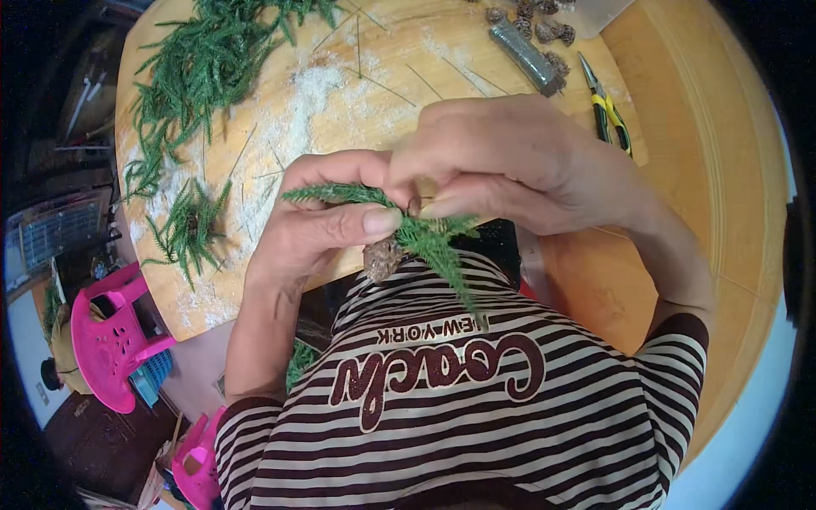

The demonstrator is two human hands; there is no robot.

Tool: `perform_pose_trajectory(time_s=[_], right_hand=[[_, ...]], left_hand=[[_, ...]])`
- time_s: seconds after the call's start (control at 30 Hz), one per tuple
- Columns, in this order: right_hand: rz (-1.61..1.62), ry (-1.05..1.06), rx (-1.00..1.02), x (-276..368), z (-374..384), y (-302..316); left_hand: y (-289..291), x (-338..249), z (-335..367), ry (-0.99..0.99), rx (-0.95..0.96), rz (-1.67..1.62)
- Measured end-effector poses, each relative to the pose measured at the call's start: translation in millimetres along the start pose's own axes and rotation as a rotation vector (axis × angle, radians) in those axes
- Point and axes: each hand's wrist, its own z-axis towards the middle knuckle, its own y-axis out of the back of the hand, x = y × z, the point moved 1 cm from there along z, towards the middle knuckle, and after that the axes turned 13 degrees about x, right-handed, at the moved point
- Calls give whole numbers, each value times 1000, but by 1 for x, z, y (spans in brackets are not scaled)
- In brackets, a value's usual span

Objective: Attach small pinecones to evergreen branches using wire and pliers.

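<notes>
Close to my body, over the near table edge, my left hand (336, 217) pinches a green artificial pine sprig (433, 246). One frond of it points left across my fingers, and others hang down to the right. A brown pine cone (382, 259) hangs below my left thumb, against the sprig. My right hand (501, 166) is closed at the sprig's top, thumb and index finger meeting around a thin dark stem or wire, mostly hidden by the fingers. Another small green sprig bunch (191, 225) lies on the table to the left.
A big heap of green sprigs (208, 64) covers the far left of the wooden table (382, 127), among white flakes and loose thin wires. Far right lie several pine cones (552, 32), a grey wrapped bundle (523, 55) and yellow-black pliers (605, 106). Pink stools (106, 340) stand at left.
</notes>
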Motion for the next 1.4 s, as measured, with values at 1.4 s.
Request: perform_pose_trajectory(time_s=[1.4], right_hand=[[-417,-837,-402,-8,-105,46]], left_hand=[[2,8,-2,-80,-379,166]])
